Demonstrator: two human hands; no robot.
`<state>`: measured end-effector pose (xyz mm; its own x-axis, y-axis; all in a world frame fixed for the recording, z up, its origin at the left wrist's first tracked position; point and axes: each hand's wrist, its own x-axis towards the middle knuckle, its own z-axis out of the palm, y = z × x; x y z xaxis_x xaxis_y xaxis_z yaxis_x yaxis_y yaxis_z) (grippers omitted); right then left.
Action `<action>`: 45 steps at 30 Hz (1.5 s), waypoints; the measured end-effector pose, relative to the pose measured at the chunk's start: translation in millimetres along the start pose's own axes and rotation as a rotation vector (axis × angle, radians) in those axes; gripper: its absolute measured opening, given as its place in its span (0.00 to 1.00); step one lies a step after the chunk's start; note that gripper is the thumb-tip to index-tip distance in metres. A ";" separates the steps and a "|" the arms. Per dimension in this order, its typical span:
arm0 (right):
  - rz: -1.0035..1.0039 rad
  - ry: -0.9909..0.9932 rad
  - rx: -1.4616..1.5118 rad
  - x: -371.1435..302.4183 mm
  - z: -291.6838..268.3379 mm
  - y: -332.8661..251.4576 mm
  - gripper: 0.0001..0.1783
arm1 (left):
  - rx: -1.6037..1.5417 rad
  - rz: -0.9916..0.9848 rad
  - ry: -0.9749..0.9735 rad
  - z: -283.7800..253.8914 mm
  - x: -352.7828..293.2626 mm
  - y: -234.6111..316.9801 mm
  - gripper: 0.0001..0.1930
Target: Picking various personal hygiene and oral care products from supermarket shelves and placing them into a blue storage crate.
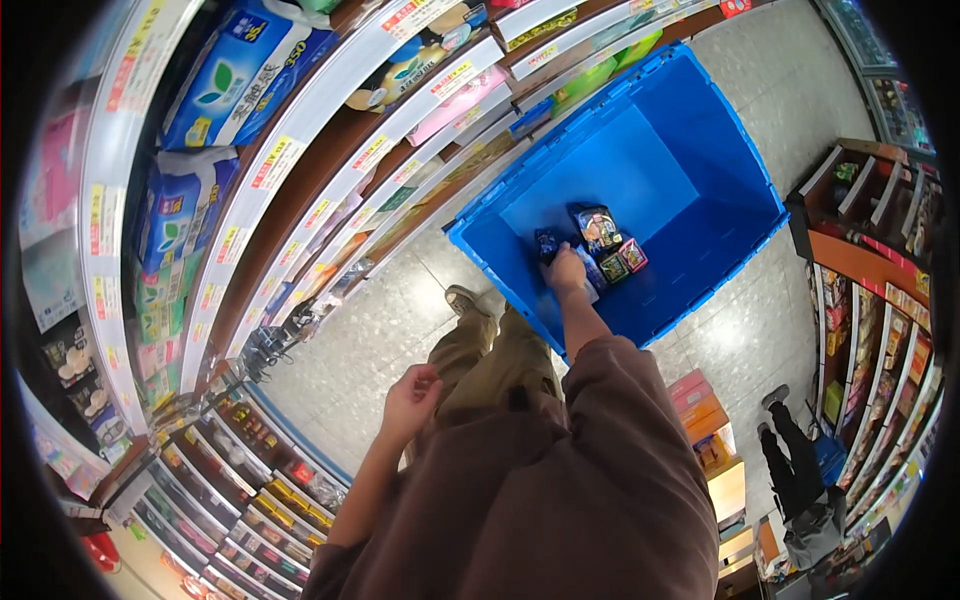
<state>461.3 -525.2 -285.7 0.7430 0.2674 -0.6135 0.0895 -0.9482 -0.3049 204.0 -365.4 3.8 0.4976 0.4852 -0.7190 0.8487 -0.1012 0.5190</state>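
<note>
My right hand (567,270) reaches down into a large blue plastic crate (690,280). Its fingers are closed at a small dark blue packet (546,242), and seem to pinch it; the grip is partly hidden. Beside the hand, on the crate's bottom, lie a black packet with a colourful print (597,228), a small green-and-dark box (613,267) and a small pink-edged box (632,254). A pale bluish packet (590,273) is half covered by the hand. My left hand (411,397) hangs in front of my trousers, fingers loosely curled, with nothing seen in it.
Store shelves (330,140) with blue packages (235,80) line the left side. More shelves (265,500) stand at lower left, others (880,330) at right. Orange-pink cartons (697,405) sit beside me. A person in dark trousers (790,460) is at the lower right.
</note>
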 end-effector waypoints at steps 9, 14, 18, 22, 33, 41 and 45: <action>-0.175 0.191 0.052 6.5 -29.0 13.1 0.33 | 0.010 -0.030 0.016 -2.5 7.3 -0.5 0.15; 0.055 0.357 -0.095 25.4 -63.6 27.6 0.41 | 0.017 -0.041 0.013 -0.5 10.9 -3.9 0.15; 0.114 0.279 -0.233 46.8 -58.6 36.5 0.49 | 0.056 -0.073 -0.006 2.7 7.3 -7.4 0.15; 0.185 0.174 -0.170 53.6 -76.9 38.4 0.50 | 0.079 -0.039 -0.031 5.9 6.1 -9.8 0.16; -0.300 0.020 1.481 -78.3 -223.9 -14.5 0.30 | -0.542 0.178 -0.129 -13.8 18.6 61.5 0.15; -0.543 -0.819 1.105 -169.1 -303.3 -125.6 0.28 | -1.070 0.527 -0.437 -66.9 7.8 127.9 0.34; -0.696 -0.888 0.708 -173.9 -306.8 -182.9 0.29 | -0.852 0.501 -0.373 -78.6 -9.6 117.1 0.32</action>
<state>519.2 -450.9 100.3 -0.0227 0.9337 -0.3573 -0.2909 -0.3481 -0.8912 284.5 -313.7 107.8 0.9027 0.2444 -0.3541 0.1968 0.4974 0.8449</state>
